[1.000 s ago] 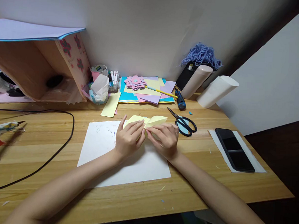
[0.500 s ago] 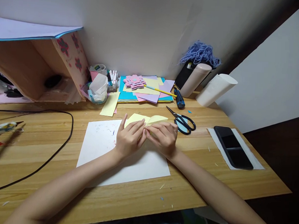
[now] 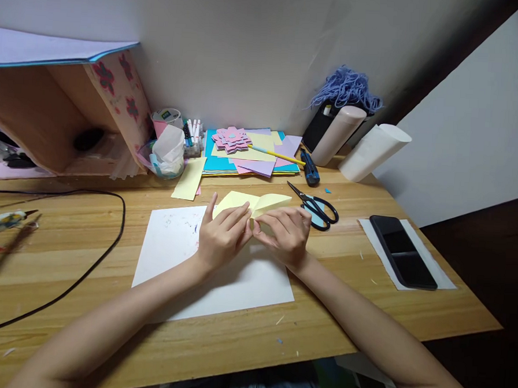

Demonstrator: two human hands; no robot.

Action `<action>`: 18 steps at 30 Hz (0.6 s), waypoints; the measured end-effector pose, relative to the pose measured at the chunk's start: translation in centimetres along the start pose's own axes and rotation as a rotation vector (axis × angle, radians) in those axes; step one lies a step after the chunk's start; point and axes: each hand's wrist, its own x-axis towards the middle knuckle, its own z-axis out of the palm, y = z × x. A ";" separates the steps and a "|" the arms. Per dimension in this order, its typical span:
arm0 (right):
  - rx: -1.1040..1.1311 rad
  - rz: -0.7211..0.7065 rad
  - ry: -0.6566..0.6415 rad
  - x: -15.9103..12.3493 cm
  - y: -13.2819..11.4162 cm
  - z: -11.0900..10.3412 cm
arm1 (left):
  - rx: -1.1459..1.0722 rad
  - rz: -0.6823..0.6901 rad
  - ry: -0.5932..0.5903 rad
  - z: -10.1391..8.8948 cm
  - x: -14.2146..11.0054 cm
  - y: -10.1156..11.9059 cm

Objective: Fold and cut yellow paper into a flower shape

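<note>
Yellow paper (image 3: 272,202): held over the white sheet's (image 3: 236,291) far part, flaps spreading from a middle crease.
Left hand (image 3: 222,234): fingers closed on its near side.
Right hand (image 3: 285,235): pinching beside that crease, close to the left.
Progress: creasing seems under way; flaps do not lie flat; what remains is unclear.
Scissors (image 3: 313,203): just beside the right hand, limiting that side.
Room: tabletop (image 3: 251,344) runs right to the phone (image 3: 403,252).

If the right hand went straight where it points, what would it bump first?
Besides the yellow paper it holds, probably the left hand, close ahead; exact depth is unclear.
</note>
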 end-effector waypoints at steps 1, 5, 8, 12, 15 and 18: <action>-0.006 0.006 -0.003 0.0 0.1 0.0 | 0.000 -0.004 0.006 0.0 0.1 -0.1; -0.004 0.061 -0.002 -0.1 0.3 0.0 | -0.009 -0.044 0.033 -0.2 0.4 -0.4; 0.003 0.083 0.000 -0.2 0.4 0.0 | -0.020 -0.064 0.037 -0.4 0.6 -0.3; 0.009 0.078 -0.032 -0.4 0.6 -0.1 | -0.039 -0.089 0.035 -0.5 0.6 -0.1; 0.021 0.041 -0.029 -0.4 0.7 -0.2 | -0.042 -0.096 0.035 -0.5 0.6 0.0; 0.019 0.022 -0.007 -0.4 0.7 -0.1 | -0.038 -0.095 0.045 -0.6 0.7 0.0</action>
